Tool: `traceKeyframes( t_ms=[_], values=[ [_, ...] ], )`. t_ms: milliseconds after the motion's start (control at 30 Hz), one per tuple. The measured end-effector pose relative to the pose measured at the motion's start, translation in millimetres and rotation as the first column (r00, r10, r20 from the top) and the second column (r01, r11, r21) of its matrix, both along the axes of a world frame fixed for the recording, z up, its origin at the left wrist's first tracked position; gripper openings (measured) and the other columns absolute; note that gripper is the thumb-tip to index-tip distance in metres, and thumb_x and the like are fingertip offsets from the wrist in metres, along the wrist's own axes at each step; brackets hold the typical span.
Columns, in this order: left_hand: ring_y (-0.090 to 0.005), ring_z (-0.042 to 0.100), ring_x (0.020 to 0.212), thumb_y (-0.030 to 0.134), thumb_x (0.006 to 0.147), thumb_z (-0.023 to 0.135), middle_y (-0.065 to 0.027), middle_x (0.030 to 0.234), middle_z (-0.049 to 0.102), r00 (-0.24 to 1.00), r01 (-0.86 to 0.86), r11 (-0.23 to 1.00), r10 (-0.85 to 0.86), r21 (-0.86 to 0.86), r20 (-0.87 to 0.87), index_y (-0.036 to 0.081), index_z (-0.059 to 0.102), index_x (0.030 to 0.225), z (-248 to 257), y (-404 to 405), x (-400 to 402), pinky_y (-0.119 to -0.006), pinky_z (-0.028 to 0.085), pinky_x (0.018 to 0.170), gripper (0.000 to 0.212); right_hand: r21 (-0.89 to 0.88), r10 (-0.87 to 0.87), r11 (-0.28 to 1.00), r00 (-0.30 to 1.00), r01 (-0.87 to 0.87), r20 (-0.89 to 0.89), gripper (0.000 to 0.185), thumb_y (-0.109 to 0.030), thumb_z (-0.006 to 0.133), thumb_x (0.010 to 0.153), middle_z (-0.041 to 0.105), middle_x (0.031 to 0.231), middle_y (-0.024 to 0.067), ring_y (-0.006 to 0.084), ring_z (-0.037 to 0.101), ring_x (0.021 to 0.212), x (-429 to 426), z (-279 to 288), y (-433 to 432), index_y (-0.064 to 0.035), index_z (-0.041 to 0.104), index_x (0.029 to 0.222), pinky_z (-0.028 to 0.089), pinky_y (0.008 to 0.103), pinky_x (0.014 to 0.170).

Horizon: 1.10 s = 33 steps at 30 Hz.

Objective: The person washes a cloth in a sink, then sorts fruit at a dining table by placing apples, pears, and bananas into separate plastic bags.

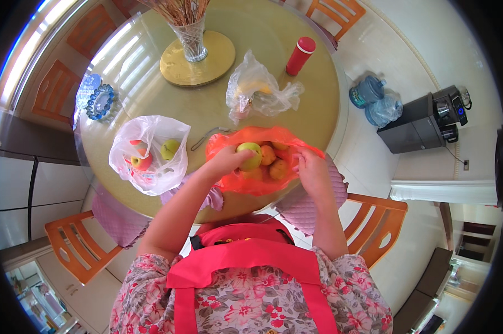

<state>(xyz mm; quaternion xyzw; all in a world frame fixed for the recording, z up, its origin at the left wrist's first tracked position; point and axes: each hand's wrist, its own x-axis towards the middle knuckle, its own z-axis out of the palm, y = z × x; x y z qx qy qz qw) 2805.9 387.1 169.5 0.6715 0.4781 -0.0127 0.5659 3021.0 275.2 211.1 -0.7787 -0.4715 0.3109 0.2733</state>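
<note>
A red plastic bag (257, 185) lies wide-mouthed at the near edge of the round table, with several orange fruits (278, 169) inside. My left hand (226, 160) grips a yellow-green apple (251, 153) at the bag's mouth, above the other fruit. At the bag's right rim, my right hand (312, 167) pinches the thin plastic. To the left sits a white plastic bag (122, 142), also spread at the top. It contains a red-and-yellow apple (142, 162) and a green apple (169, 149); folds of plastic cover part of its contents.
A clear plastic bag (255, 75) with yellow fruit, probably bananas, lies beyond the red bag. A red flask (301, 56) stands to its right. A glass vase (193, 39) of dried stems rests on a gold turntable (218, 50). A blue glass ashtray (100, 102) is far left.
</note>
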Motion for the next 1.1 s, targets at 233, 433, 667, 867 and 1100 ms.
traceKeyframes(
  t_ms=[233,433,667,867,1100],
  values=[
    [-0.0135,0.052,0.056,0.055,0.09,0.03,-0.0046,0.076,0.061,0.8,-0.069,0.651,0.489,-0.756,0.348,0.011,0.057,0.111,12.9,-19.8,-19.4,-0.025,0.04,0.049,0.056,0.153,0.047,0.987,0.998,-0.042,-0.032,0.024,-0.007,0.046,0.092,0.067,0.096,0.0127,0.0216,0.067,0.077,-29.5,11.4,5.4,-0.0045,0.06,0.111,0.052,0.032,0.071],
    [-0.0143,0.051,0.054,0.06,0.089,0.031,-0.0052,0.076,0.061,0.778,-0.024,0.553,0.533,-0.833,0.332,0.011,0.059,0.106,3.2,-21.4,-28.9,-0.026,0.042,0.05,0.059,0.247,0.04,0.969,0.995,-0.017,-0.091,0.022,-0.005,0.047,0.091,0.068,0.093,0.012,0.0203,0.066,0.08,-35.4,-0.4,2.6,-0.0029,0.061,0.107,0.052,0.0307,0.074],
    [-0.0132,0.052,0.054,0.062,0.084,0.045,-0.0064,0.08,0.062,0.778,-0.08,0.559,0.553,-0.825,0.299,0.007,0.058,0.106,-9.8,-40.7,-20.0,-0.026,0.043,0.049,0.06,0.26,0.228,0.956,0.903,-0.137,-0.363,0.042,-0.008,0.063,0.082,0.059,0.114,0.0138,0.0247,0.059,0.103,-49.8,-2.2,-4.9,-0.0052,0.052,0.123,0.048,0.0332,0.087],
    [-0.0224,0.061,0.091,0.044,0.079,0.066,-0.0158,0.091,0.063,0.894,-0.216,0.975,0.181,0.041,0.411,-0.01,0.047,0.115,-0.9,-85.0,9.1,-0.036,0.049,0.08,0.067,0.185,0.258,0.949,0.966,-0.254,0.002,0.062,-0.011,0.075,0.067,0.05,0.122,0.0153,0.033,0.049,0.113,-60.5,-3.1,-21.8,-0.0069,0.047,0.123,0.042,0.0392,0.095],
    [-0.0311,0.06,0.101,0.054,0.085,0.046,-0.0182,0.094,0.065,0.852,0.52,0.622,-0.33,0.585,-0.407,-0.002,0.062,0.106,60.5,-80.2,-7.4,-0.041,0.047,0.087,0.062,0.375,-0.111,0.926,0.983,0.05,0.144,0.066,-0.015,0.079,0.065,0.053,0.117,0.0187,0.0315,0.053,0.109,-32.2,-1.5,-16.3,-0.0004,0.047,0.12,0.043,0.0385,0.093]
  ],
)
